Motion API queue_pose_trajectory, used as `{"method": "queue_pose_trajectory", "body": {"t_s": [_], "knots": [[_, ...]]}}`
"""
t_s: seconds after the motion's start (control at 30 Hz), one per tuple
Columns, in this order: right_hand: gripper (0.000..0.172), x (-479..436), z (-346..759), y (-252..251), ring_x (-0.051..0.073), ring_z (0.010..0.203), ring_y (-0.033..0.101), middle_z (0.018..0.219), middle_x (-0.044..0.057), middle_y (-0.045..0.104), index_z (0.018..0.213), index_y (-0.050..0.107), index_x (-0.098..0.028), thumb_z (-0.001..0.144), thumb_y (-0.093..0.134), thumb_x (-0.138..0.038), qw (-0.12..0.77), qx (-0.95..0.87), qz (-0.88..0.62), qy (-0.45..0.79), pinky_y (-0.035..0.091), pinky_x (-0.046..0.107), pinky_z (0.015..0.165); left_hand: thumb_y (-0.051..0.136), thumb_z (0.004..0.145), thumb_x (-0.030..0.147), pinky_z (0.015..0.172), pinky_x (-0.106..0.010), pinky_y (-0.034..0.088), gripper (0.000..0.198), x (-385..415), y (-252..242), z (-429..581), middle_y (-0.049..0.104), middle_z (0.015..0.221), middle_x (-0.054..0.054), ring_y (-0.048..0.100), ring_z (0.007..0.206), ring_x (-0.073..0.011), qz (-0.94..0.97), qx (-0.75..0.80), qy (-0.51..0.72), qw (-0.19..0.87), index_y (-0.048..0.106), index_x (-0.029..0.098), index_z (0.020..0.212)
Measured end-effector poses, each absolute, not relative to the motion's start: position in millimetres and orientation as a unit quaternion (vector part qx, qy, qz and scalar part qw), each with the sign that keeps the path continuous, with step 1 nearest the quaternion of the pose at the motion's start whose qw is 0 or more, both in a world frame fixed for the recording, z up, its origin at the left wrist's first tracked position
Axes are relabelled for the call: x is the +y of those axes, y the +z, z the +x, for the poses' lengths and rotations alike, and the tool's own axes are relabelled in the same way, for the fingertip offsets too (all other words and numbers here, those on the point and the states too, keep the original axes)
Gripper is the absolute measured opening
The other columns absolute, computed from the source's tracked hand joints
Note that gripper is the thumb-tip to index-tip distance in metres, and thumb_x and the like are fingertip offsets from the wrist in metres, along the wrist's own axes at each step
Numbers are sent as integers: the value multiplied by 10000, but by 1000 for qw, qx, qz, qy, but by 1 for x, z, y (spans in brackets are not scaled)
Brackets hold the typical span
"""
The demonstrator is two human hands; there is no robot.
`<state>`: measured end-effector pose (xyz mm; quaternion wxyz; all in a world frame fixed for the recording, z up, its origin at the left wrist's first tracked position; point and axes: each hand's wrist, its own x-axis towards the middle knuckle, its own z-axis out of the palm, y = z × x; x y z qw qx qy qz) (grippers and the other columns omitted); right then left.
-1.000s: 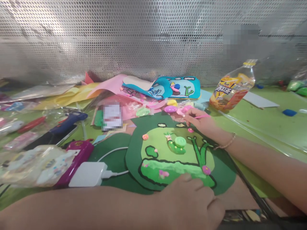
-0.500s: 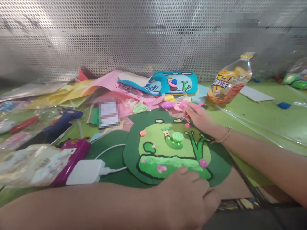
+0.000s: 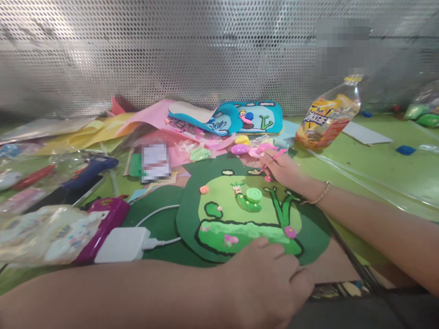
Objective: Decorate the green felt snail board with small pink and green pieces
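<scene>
Head view: the right hand (image 3: 283, 167) has its grip clamped on a thin pink tool (image 3: 275, 158). The tool's tip sits just beside a small pink clay bit (image 3: 268, 178) at the far edge of the green felt picture (image 3: 236, 217). The left hand (image 3: 270, 283) rests on the picture's near edge, its grip curled together with nothing seen inside.

The step looks like seating that bit. The next move would call for light, steady pressure with the felt pinned flat.

Counted on the bench (image 3: 384, 169):
- 2 hands
- 1 tool
- 1 picture
- 1 clay snail (image 3: 252, 198) at the picture's middle
- 1 drink bottle (image 3: 327, 119) beyond the picture
- 1 glue gun (image 3: 89, 168) left of the picture
</scene>
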<state>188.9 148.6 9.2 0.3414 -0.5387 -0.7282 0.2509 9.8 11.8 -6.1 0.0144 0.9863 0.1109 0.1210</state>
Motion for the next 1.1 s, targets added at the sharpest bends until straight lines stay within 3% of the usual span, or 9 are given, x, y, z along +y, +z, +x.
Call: {"method": "queue_pose_trajectory", "body": {"t_s": [0.8, 1.1], "knots": [[336, 148, 190, 8, 84, 391, 462, 472, -54, 429, 685, 443, -201, 929, 387, -424, 358, -711, -530, 291, 380, 215, 442, 549, 821, 412, 605, -319, 333, 374, 12, -3, 10, 534, 792, -27, 503, 733, -182, 988, 107, 105, 25, 506, 137, 1071], [321, 147, 186, 12, 70, 370, 447, 473, -53, 440, 660, 440, -194, 931, 402, -360, 349, -703, -532, 317, 368, 197, 411, 573, 807, 402, 614, -344, 355, 399, 12, 0, 10, 533, 811, -17, 498, 736, -187, 989, 109, 97, 33, 497, 137, 1095]]}}
